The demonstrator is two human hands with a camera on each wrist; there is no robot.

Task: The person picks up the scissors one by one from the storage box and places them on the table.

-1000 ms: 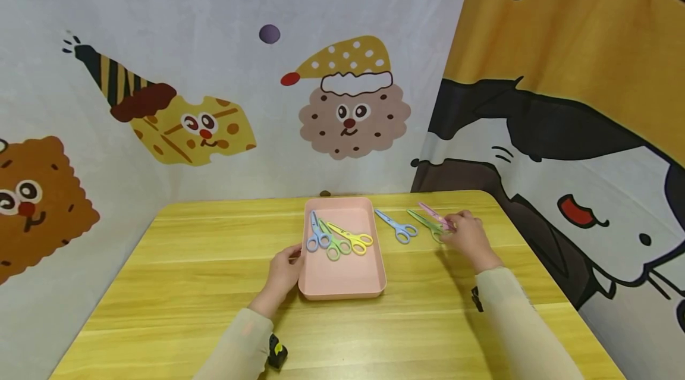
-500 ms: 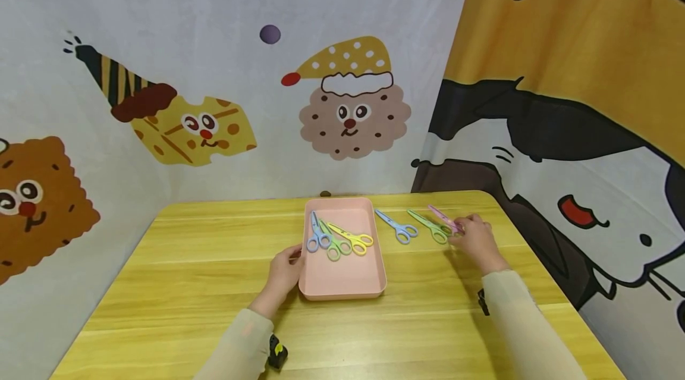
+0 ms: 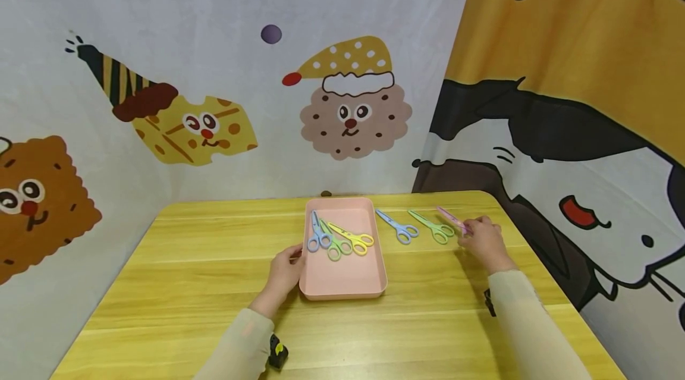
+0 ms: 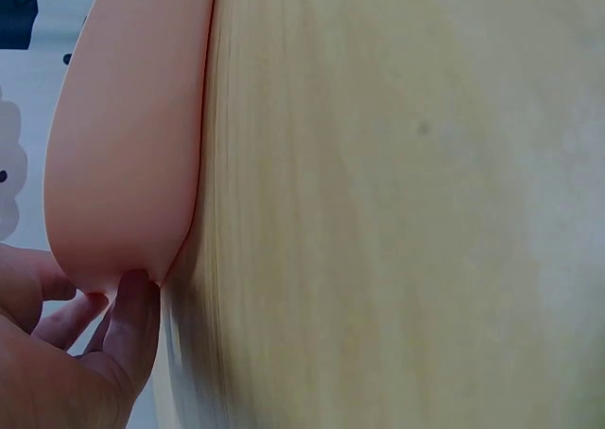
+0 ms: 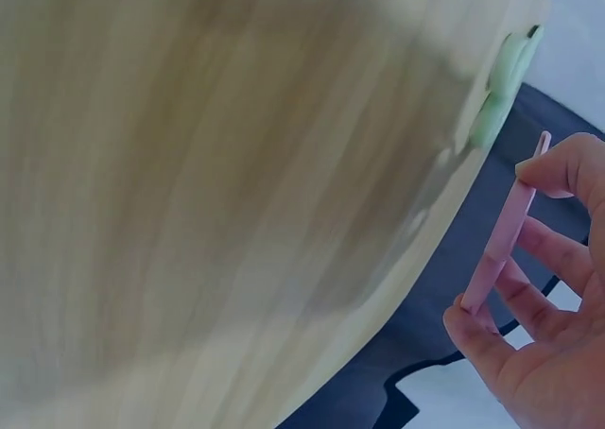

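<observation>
At the left side of a pink tray, my left hand holds its outer wall with bent fingers. Up close in the left wrist view, the fingertips meet that wall between rim and table. Inside the tray lie blue scissors, green scissors and yellow scissors. My right hand pinches pink scissors by the handle end, beside green scissors on the table. In the right wrist view the pink scissors appear edge-on between thumb and fingers.
Another pair of blue scissors lies just right of the tray. The wooden table ends at the back against a cartoon-printed curtain. A second printed curtain hangs along the right side.
My right hand has moved right with the pink scissors, away from the green scissors, which now show fully. My left hand and the tray stay in place.
</observation>
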